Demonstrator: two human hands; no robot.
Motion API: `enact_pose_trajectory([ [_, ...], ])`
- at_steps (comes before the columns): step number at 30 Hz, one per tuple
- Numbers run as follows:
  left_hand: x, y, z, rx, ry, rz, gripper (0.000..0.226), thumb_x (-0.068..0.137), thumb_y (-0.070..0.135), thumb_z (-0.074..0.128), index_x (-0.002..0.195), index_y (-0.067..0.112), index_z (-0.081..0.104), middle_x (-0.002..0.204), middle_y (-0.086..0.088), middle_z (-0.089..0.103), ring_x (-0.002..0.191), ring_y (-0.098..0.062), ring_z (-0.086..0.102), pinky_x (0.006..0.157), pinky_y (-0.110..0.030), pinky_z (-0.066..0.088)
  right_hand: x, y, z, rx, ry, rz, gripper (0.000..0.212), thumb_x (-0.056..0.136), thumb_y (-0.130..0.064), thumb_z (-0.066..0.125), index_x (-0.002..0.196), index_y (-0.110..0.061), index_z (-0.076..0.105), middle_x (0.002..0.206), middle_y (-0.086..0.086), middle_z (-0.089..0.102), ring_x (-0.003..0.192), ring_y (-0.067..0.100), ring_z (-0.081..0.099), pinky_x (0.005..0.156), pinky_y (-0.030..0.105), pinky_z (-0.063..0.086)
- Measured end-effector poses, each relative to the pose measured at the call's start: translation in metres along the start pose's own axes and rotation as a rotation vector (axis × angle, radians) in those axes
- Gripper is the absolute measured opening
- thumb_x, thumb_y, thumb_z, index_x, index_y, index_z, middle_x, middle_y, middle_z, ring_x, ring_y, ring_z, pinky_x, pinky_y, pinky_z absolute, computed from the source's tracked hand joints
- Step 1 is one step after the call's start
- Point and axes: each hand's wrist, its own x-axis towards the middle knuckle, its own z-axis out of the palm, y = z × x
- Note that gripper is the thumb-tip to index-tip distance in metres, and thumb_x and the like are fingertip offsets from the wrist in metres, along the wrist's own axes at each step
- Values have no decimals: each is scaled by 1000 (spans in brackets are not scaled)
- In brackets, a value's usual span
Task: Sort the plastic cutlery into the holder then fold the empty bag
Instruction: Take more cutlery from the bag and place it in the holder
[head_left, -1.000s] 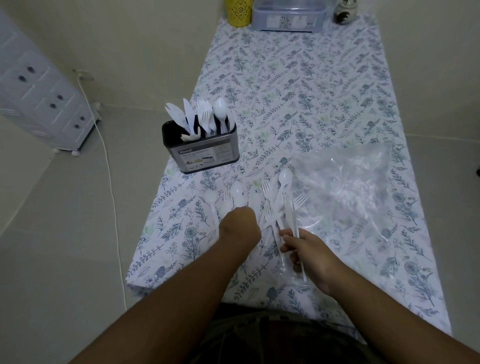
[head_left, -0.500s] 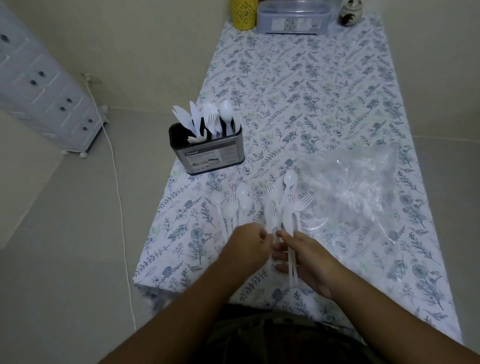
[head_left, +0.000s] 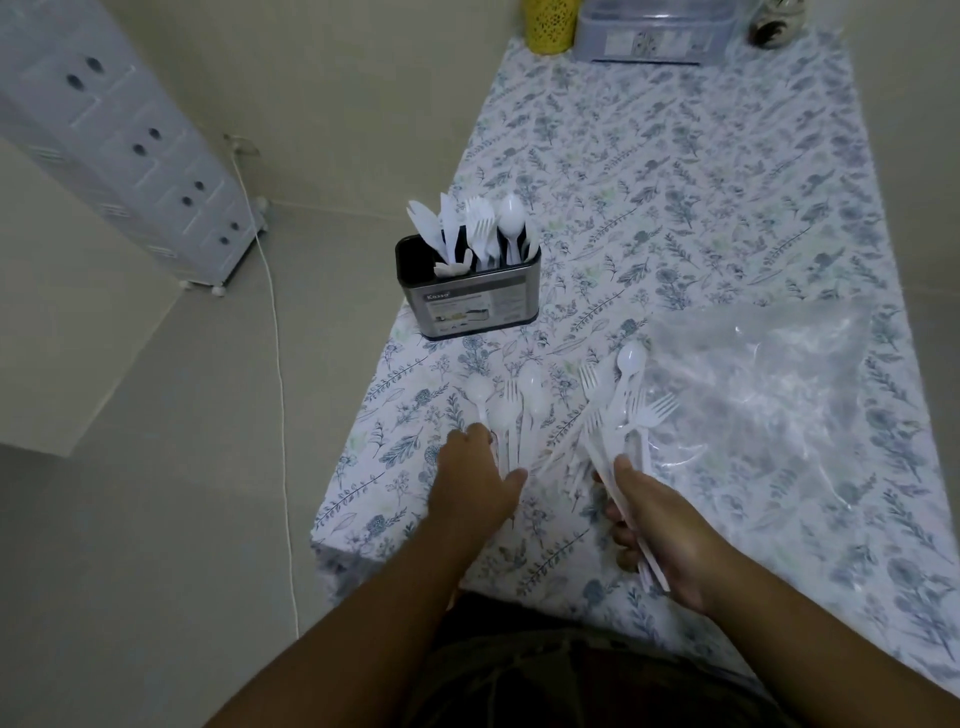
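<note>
A dark metal cutlery holder (head_left: 470, 305) stands near the table's left edge with several white forks and spoons upright in it. Loose white spoons (head_left: 511, 408) lie on the floral cloth in front of it. My left hand (head_left: 475, 480) rests on their handles with fingers spread. My right hand (head_left: 657, 527) is closed on a bundle of white forks and a spoon (head_left: 626, 402) that fans out toward the holder. A clear, crumpled plastic bag (head_left: 769, 400) lies flat to the right of the bundle.
The floral tablecloth (head_left: 675, 171) covers a long narrow table. At the far end stand a yellow cup (head_left: 550, 23), a grey plastic box (head_left: 652, 34) and a small jar (head_left: 774, 23). A white drawer unit (head_left: 124, 140) and a cable stand on the floor at left.
My left hand has moved left from beside the right hand onto the loose spoons. My right hand keeps the bundle of forks and has drawn it slightly nearer.
</note>
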Motion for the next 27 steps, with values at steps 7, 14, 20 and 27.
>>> enact_pose_trajectory([
  [7,0,21,9,70,49,189,38,93,48,58,116,18,52,111,-2,48,102,-17,48,75,-31,45,1,1,6,-41,26,-56,13,105,-24,53,101,-11,51,74,7,48,54,16,40,48,29,34],
  [14,6,44,30,188,-101,209,27,99,38,49,106,12,58,107,-6,55,99,-24,57,81,-38,51,2,0,-3,-31,122,-98,26,104,-39,53,102,-14,60,65,1,42,48,12,34,44,27,29],
  [20,-18,48,13,-41,-115,208,21,97,37,55,88,19,61,82,5,59,71,-7,57,66,-29,52,2,-1,-7,168,88,-131,24,103,-24,58,106,-1,65,67,8,51,64,22,51,65,38,47],
  [27,-26,65,29,36,-250,591,23,99,34,48,91,17,61,93,0,57,86,-14,52,75,-34,47,14,12,-22,171,193,-184,27,102,-20,59,105,6,66,89,25,71,76,30,70,77,47,61],
])
